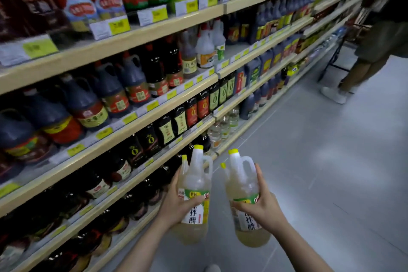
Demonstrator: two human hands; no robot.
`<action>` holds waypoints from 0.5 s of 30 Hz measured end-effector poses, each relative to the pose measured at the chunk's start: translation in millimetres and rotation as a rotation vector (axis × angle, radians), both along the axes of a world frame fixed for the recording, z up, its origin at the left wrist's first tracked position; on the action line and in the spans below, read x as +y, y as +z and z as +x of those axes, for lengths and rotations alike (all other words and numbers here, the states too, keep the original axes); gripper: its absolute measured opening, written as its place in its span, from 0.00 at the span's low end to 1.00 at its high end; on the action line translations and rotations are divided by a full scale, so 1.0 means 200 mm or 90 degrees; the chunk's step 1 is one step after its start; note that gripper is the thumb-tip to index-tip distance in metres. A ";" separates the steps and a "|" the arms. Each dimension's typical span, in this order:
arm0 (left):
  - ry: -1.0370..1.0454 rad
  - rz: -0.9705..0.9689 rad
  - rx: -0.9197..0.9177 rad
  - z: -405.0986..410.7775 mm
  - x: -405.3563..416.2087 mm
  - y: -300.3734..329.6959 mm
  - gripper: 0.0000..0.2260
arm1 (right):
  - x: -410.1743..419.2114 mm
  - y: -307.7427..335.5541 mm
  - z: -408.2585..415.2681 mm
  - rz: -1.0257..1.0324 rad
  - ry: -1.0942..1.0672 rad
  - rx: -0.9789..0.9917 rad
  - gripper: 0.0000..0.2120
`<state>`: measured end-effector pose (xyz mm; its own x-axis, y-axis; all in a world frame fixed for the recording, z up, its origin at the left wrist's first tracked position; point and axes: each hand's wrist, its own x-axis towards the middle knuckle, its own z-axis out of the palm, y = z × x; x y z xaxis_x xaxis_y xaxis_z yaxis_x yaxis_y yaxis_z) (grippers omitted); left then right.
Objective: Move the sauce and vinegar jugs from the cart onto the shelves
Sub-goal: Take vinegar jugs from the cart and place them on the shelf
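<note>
Step in hand: carrying — the person stands in the aisle facing the cream-edged metal store shelves (154,28) with vinegar held out in both hands; the cart is not in view, so the lift from it looks done and the placing is not yet done.
Left hand: the left hand (176,203) is curled round the label of a clear plastic vinegar jug with a yellow cap and pale yellow liquid (196,185); a second yellow-capped bottle neck (184,161) shows just behind that jug, though whether it is bundled to it cannot be told.
Right hand: the right hand (262,203) wraps a matching pale vinegar jug with moulded handle (245,185), fingers across the label, thumb up the side; a small yellow cap (223,165) peeps out beside it too.
Where the jugs are: in the air, upright and tilted slightly apart, just out from the lower shelves; touching no shelf.
Next move, as a judgement: find the vinegar slot — the row of clear bottles (223,127) low on the shelving further along looks the likeliest match; set one jug down first to free a hand.
Count: two large jugs; two extra caps; two hands; five shelf tiers visible; one other person (375,40) standing at the far end.
</note>
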<state>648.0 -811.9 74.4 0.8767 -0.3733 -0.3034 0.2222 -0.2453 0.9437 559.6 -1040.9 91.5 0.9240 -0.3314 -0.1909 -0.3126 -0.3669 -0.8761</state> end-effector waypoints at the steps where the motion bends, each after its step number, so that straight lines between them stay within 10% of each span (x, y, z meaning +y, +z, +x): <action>1: -0.014 0.006 0.006 0.07 -0.07 0.01 0.48 | -0.07 0.01 0.05 -0.002 -0.013 0.000 0.52; 15: -0.004 0.031 0.015 0.67 -1.02 0.00 0.44 | -1.08 -0.08 0.64 0.025 -0.003 0.031 0.51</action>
<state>781.7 -1015.6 74.8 0.8669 -0.3630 -0.3416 0.2421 -0.2924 0.9251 686.9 -1256.6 74.7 0.9118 -0.3273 -0.2482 -0.3566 -0.3311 -0.8736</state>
